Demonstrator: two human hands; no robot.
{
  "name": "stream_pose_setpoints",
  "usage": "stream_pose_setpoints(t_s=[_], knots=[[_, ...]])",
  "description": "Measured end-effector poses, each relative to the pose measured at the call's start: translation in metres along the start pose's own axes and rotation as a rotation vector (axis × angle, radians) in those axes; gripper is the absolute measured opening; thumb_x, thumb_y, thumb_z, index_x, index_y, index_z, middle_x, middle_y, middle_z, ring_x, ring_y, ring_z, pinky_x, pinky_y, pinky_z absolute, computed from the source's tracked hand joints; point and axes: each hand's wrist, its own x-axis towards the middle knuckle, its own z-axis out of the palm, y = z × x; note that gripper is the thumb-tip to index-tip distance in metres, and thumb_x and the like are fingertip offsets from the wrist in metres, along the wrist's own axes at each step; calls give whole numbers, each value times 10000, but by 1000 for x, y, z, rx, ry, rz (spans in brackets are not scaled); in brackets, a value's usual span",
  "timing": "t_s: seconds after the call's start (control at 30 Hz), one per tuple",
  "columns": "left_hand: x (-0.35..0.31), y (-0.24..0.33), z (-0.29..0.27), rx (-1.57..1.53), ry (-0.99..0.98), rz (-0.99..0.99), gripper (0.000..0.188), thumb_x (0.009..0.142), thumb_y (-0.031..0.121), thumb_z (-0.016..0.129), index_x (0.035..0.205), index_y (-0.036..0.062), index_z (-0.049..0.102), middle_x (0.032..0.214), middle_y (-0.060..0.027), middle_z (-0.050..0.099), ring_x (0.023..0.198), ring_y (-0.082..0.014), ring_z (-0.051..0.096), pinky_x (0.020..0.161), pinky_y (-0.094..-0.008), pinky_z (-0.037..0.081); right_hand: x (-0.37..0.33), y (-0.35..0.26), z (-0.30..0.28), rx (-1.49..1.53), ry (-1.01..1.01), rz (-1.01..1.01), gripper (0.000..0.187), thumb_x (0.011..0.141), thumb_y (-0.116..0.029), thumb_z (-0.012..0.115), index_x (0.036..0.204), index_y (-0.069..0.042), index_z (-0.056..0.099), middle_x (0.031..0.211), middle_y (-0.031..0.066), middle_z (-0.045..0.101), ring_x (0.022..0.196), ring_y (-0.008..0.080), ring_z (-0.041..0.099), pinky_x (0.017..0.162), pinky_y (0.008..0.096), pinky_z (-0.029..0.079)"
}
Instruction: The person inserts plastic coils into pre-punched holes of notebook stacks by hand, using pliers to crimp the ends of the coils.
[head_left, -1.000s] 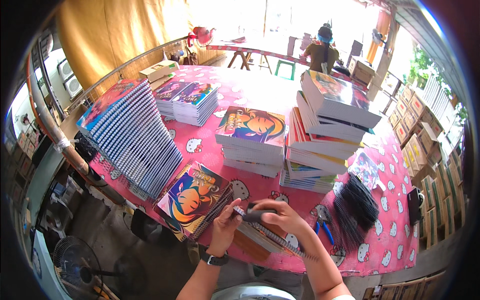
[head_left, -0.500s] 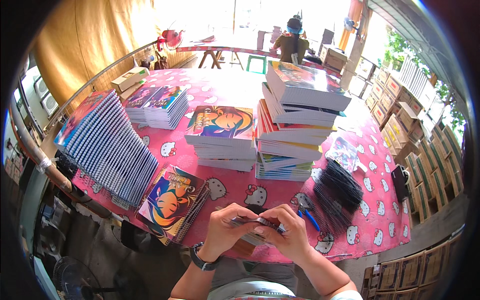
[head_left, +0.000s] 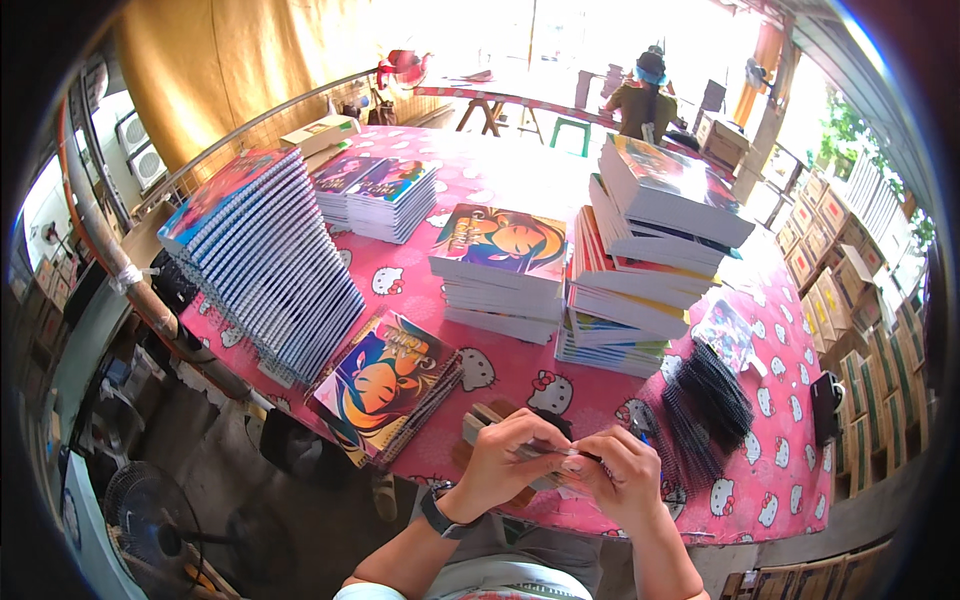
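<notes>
In front of my body, my left hand (head_left: 515, 460) grips a small notebook, seen edge-on and mostly hidden by my fingers. My right hand (head_left: 622, 472) pinches at the notebook's edge, where a short dark piece of spiral coil shows between the fingertips. Both hands' fingertips nearly meet. A brown wooden piece (head_left: 488, 412) shows just beyond my left hand. Black spiral coils (head_left: 708, 400) lie heaped to the right of my right hand. Of the blue-handled pliers, only a bit of blue shows past that hand. Left of my hands sits a low pile of spiral-bound notebooks (head_left: 385, 385).
A tall, leaning stack of spiral-bound notebooks (head_left: 270, 265) stands at the table's left. Unbound stacks (head_left: 500, 290) and a taller, uneven book stack (head_left: 650, 250) rise ahead. A person (head_left: 645, 105) sits at a far table. A floor fan (head_left: 150, 520) stands lower left.
The view has swung, shifting the scene to the right. My hands have turned slightly on the notebook, and the right fingers now cover most of the pliers.
</notes>
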Motion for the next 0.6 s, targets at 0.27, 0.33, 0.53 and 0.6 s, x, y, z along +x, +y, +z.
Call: stream_pose_setpoints(t_s=[0.27,0.33,0.53,0.6], knots=[[-1,-17,-49,-69,607,-89,144,921,145,548,1017,42,579,825,-19,567,723,-109,526,618,-271,436,1,23,-23,15,316,68,625,843,-480,622,1224,-2,497,1174,153,554,1092,254,525,931,397,397],[0,-5,-97,54,942,-191,215,969,257,498,1028,55,546,827,16,509,676,-84,437,585,-251,384,-1,37,-47,129,513,188,513,863,-389,644,1188,-8,530,1128,127,580,1050,222,548,908,362,414],[-89,-72,-214,864,1010,-279,298,915,240,594,1052,-22,555,861,-81,582,726,-213,564,658,-337,468,-17,88,-34,129,287,399,222,819,-109,665,1023,-33,620,941,85,632,848,182,614,747,304,481],[-115,-89,-215,1002,896,-502,300,882,229,625,1032,-27,579,917,-173,602,880,-312,570,764,-394,459,-18,88,-25,95,262,373,214,805,-97,671,1005,-33,626,924,87,634,820,181,617,713,303,486]])
